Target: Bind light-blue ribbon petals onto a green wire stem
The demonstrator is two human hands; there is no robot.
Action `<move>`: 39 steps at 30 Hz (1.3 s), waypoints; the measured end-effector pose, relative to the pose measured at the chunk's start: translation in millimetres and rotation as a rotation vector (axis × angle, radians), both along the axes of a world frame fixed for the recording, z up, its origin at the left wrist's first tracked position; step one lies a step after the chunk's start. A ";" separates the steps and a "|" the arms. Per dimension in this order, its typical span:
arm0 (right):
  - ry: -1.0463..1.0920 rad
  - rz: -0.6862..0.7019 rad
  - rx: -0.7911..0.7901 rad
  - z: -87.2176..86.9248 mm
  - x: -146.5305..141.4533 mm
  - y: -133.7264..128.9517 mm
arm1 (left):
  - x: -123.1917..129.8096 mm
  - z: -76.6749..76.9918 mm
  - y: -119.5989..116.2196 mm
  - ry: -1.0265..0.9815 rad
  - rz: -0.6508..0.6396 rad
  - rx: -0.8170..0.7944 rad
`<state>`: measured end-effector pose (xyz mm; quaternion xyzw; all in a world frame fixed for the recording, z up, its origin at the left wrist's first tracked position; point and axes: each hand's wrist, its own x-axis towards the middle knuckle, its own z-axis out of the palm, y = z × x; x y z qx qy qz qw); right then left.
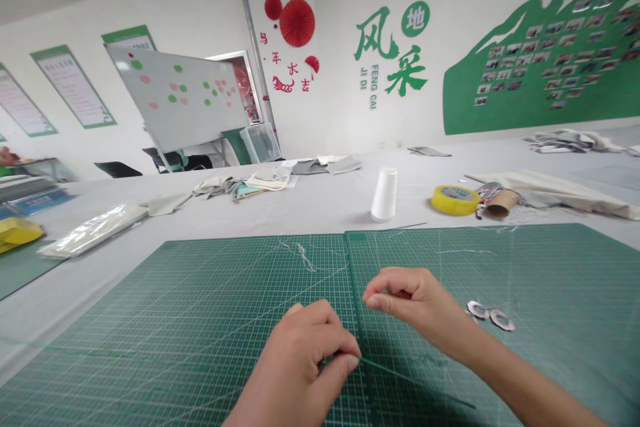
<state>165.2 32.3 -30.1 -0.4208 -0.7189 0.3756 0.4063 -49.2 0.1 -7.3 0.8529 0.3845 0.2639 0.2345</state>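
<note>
- A white wall [340,107] rises behind the bench, carrying a green mural [500,100] set with rows of small photos, with a tilted whiteboard [175,97] dotted in green and pink to its left.
- A long gray table [310,213] runs across the room, with cream cloth [550,190] at the right and fabric scraps [245,185] farther back.
- Two green cutting mats [150,347] lie on it side by side, edges meeting, printed with fine grids; loose white threads [305,257] lie across them.
- The person's left hand [293,367] is curled, fingers closed on the end of a thin green strand, low over the seam between the mats.
- The right hand [415,307] hovers over the right mat, thumb and forefinger pinched together; anything between them is too fine to make out.
- The green strand [415,381] leaves the left fingertips and runs straight and taut-looking across the right mat, close to its surface, toward the lower right.
- Beyond the mats stand a white thread cone [384,195], a yellow tape roll [456,200] and a cardboard tube [501,203].
- Two small metallic rings [490,315] lie on the right mat, just beside the right wrist.
</note>
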 end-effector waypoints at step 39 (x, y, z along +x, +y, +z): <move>-0.252 -0.371 -0.193 -47.1 62.5 45.2 | -49.1 11.4 17.3 -0.260 0.460 0.200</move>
